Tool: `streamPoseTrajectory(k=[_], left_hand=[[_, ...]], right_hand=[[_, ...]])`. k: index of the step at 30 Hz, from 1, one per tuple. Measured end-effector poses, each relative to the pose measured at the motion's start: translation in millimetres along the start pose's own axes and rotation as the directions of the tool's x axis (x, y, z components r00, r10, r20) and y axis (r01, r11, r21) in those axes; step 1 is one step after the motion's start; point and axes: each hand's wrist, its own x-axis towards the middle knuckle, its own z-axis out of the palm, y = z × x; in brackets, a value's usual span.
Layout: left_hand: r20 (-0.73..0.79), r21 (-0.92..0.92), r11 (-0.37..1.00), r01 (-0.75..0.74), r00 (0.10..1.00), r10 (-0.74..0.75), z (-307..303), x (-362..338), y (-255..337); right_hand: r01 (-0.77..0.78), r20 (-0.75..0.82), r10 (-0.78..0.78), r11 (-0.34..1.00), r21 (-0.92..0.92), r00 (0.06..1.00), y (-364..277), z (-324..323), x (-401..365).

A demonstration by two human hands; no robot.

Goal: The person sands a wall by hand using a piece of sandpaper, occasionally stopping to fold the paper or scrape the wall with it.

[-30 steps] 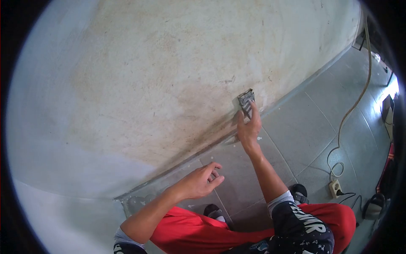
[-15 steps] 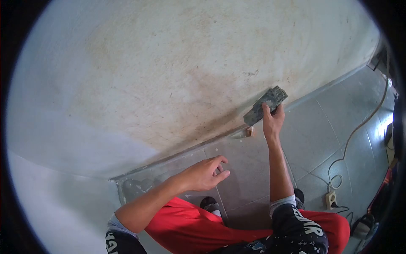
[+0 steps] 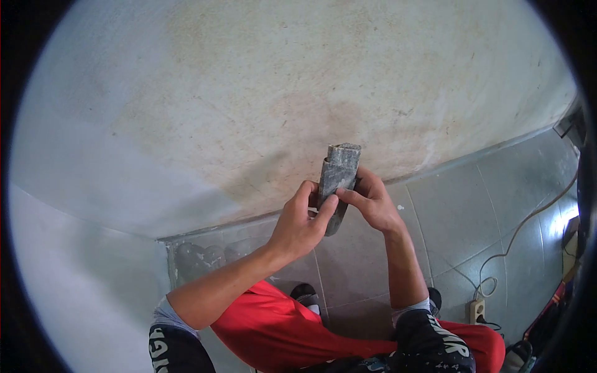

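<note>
On the far left I see the stained plaster wall [image 3: 249, 93], which fills most of the view. Its grey skirting strip [image 3: 211, 239] runs along the base where it meets the tiled floor [image 3: 460, 211]. Near the bottom are my red shorts [image 3: 280, 339] and the toe of a dark shoe [image 3: 305, 293].

Towards the middle, my left hand [image 3: 301, 224] is raised in front of the wall. Its thumb and fingers are closed around the lower half of a folded piece of grey sandpaper [image 3: 339, 171], which stands roughly upright with its top end free. Just to the right, my right hand [image 3: 373, 202] pinches the same piece from the other side, fingertips on its edge.

Further right, a pale cable [image 3: 516, 233] trails across the tiles to a socket block [image 3: 476, 309] near the bottom right.
</note>
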Motion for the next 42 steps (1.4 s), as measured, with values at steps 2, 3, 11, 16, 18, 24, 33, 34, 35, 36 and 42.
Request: streamPoseTrajectory(k=[2, 3, 11, 16, 18, 24, 33, 34, 35, 36, 42], left_hand=[[-0.030, -0.038, 0.999, 0.012, 0.999, -0.013, -4, 0, -2], [-0.048, 0.010, 1.000, 0.008, 0.999, -0.008, -5, 0, -8], [-0.095, 0.000, 0.999, 0.043, 0.995, -0.043, -4, 2, -12], [-0.167, 0.078, 0.997, -0.021, 0.985, 0.034, 5, 5, -15], [-0.112, 0.102, 0.995, 0.023, 0.994, -0.012, 0, 2, -3], [0.110, -0.042, 0.987, -0.155, 0.981, 0.159, 5, 2, 5], [0.102, 0.034, 0.993, -0.114, 0.989, 0.110, -14, 2, 31], [0.092, 0.031, 0.991, -0.133, 0.987, 0.130, -12, 1, 30], [0.194, 0.197, 0.972, -0.127, 0.977, 0.088, -8, 0, 25], [0.284, 0.359, 0.924, -0.133, 0.958, 0.028, -5, 0, 18], [0.859, 0.453, 0.773, -0.444, 0.451, -0.243, -12, -10, 21]], right_hand=[[0.002, 0.020, -0.002, 1.000, 0.002, 1.000, -3, 5, 0], [0.003, 0.017, -0.002, 0.999, -0.040, 1.000, -6, 8, -2], [-0.038, 0.067, 0.042, 0.997, -0.060, 0.997, 2, -9, -3], [-0.032, 0.091, 0.048, 0.984, -0.178, 0.995, -13, -11, -6], [-0.035, 0.099, 0.048, 0.991, -0.127, 0.994, -11, -12, -6], [0.093, 0.122, -0.096, 0.995, 0.035, 0.988, 0, -13, -6], [0.446, -0.185, -0.595, 0.742, -0.500, 0.782, -46, 31, 3], [0.437, -0.190, -0.762, 0.535, -0.723, 0.619, -58, 33, 12], [0.412, -0.101, -0.846, 0.355, -0.839, 0.523, -78, 38, 21], [0.359, 0.006, -0.904, 0.163, -0.919, 0.428, -103, 45, 33], [0.493, 0.761, -0.624, -0.614, -0.617, 0.175, -159, 74, 101]])
